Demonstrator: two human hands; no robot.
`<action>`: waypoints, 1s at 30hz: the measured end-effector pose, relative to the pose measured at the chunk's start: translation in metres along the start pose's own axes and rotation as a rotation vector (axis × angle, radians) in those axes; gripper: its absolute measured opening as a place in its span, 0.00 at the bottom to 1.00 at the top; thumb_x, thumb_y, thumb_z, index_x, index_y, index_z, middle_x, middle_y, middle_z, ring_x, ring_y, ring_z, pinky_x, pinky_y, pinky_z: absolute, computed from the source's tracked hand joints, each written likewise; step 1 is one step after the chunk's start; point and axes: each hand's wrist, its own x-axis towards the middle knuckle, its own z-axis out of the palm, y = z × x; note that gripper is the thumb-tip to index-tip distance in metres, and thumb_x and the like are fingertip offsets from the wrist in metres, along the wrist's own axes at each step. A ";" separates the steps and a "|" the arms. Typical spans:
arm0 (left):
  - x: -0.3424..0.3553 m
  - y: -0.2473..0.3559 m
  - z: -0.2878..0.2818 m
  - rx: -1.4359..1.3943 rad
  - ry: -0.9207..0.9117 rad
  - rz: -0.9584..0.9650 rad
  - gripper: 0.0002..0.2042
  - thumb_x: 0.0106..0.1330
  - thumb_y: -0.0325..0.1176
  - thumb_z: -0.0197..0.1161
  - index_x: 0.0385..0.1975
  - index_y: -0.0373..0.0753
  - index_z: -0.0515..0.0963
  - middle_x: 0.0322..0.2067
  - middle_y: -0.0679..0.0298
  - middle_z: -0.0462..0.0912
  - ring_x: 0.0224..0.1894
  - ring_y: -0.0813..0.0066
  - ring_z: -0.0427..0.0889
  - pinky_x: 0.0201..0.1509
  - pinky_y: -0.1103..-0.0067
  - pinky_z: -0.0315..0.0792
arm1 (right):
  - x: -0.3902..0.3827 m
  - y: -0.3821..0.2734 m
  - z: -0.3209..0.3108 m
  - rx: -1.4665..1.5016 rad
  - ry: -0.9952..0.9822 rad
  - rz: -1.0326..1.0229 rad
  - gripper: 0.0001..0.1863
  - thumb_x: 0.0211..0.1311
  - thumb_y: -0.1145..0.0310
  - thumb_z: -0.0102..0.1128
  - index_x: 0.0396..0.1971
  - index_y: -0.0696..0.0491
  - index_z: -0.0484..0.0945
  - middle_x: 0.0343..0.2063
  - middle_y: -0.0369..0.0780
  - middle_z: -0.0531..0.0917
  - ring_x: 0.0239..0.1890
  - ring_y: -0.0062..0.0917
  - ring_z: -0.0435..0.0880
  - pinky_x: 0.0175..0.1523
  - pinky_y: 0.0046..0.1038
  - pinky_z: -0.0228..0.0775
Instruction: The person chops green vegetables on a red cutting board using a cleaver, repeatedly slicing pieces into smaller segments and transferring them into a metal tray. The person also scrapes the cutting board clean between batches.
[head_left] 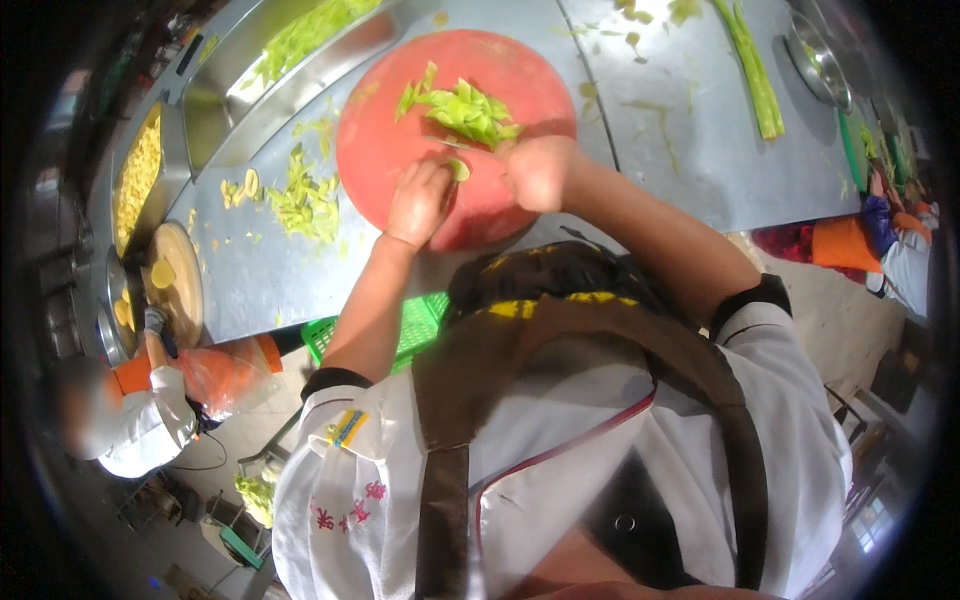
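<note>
A round red cutting board (pixel 375 115) lies on the metal table in front of me. My left hand (pixel 419 203) rests on its near part, fingers curled and pressed on a pale green piece of vegetable stalk (pixel 459 170). At the board's right side my right hand (pixel 541 173) is closed in a fist, somewhat blurred. A thin strip of a knife blade (pixel 456 144) shows between the hands; the handle is hidden in the right fist. Just beyond the blade sits a heap of slanted green stalk slices (pixel 468 112).
More slices (pixel 303 200) are scattered left of the board. A deep metal tray (pixel 300 95) holds cut greens, beside a container of yellow pieces (pixel 138 180). Long green stalks (pixel 750 70) and a metal bowl (pixel 818 60) are at right. Another person (pixel 150 425) works at left.
</note>
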 end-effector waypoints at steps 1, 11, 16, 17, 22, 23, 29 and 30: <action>-0.004 0.000 0.001 0.005 0.001 -0.011 0.11 0.55 0.26 0.67 0.39 0.36 0.79 0.43 0.56 0.80 0.44 0.55 0.78 0.50 0.66 0.73 | -0.002 -0.003 0.004 0.022 0.007 -0.021 0.12 0.61 0.64 0.55 0.36 0.57 0.75 0.27 0.49 0.84 0.32 0.46 0.84 0.36 0.45 0.74; -0.009 0.005 0.012 0.017 0.094 -0.031 0.11 0.56 0.24 0.65 0.39 0.34 0.79 0.42 0.55 0.81 0.44 0.53 0.78 0.49 0.66 0.75 | -0.003 -0.005 0.024 0.067 -0.003 -0.011 0.10 0.52 0.71 0.53 0.35 0.57 0.76 0.27 0.49 0.85 0.31 0.44 0.86 0.35 0.43 0.77; -0.010 0.004 0.015 0.025 0.108 -0.043 0.10 0.57 0.24 0.66 0.39 0.34 0.79 0.43 0.54 0.81 0.45 0.53 0.78 0.50 0.66 0.75 | -0.003 -0.004 0.022 0.072 -0.037 -0.005 0.11 0.52 0.69 0.54 0.36 0.56 0.77 0.27 0.48 0.85 0.31 0.44 0.85 0.35 0.44 0.76; -0.009 0.004 0.017 0.027 0.122 -0.046 0.10 0.57 0.24 0.66 0.39 0.34 0.79 0.43 0.54 0.81 0.45 0.53 0.79 0.50 0.66 0.75 | -0.005 -0.006 0.021 0.085 -0.015 0.012 0.11 0.53 0.69 0.54 0.36 0.56 0.77 0.27 0.47 0.85 0.31 0.44 0.85 0.35 0.44 0.76; -0.013 0.005 0.022 0.035 0.149 -0.058 0.10 0.57 0.23 0.65 0.39 0.34 0.79 0.43 0.53 0.81 0.45 0.53 0.79 0.50 0.67 0.75 | -0.006 -0.004 0.020 0.085 -0.116 0.008 0.13 0.62 0.63 0.52 0.37 0.58 0.73 0.28 0.50 0.84 0.35 0.47 0.84 0.39 0.48 0.74; -0.013 0.004 0.023 0.032 0.158 -0.063 0.10 0.57 0.23 0.65 0.39 0.34 0.79 0.43 0.53 0.81 0.45 0.53 0.80 0.50 0.67 0.75 | -0.008 -0.010 0.013 0.081 -0.100 0.006 0.13 0.63 0.63 0.52 0.37 0.58 0.73 0.28 0.50 0.84 0.35 0.48 0.84 0.39 0.48 0.74; -0.014 0.005 0.022 0.034 0.177 -0.062 0.10 0.57 0.23 0.65 0.39 0.34 0.80 0.41 0.54 0.82 0.44 0.54 0.80 0.49 0.67 0.76 | -0.010 -0.014 0.014 0.109 -0.093 0.043 0.14 0.63 0.62 0.52 0.38 0.58 0.73 0.29 0.51 0.84 0.36 0.49 0.84 0.40 0.48 0.74; -0.016 0.006 0.021 0.034 0.176 -0.065 0.09 0.57 0.23 0.65 0.39 0.34 0.80 0.41 0.54 0.82 0.44 0.54 0.80 0.49 0.67 0.76 | -0.012 -0.018 0.010 0.106 -0.083 0.035 0.14 0.63 0.61 0.52 0.38 0.58 0.73 0.30 0.51 0.84 0.36 0.49 0.84 0.40 0.48 0.74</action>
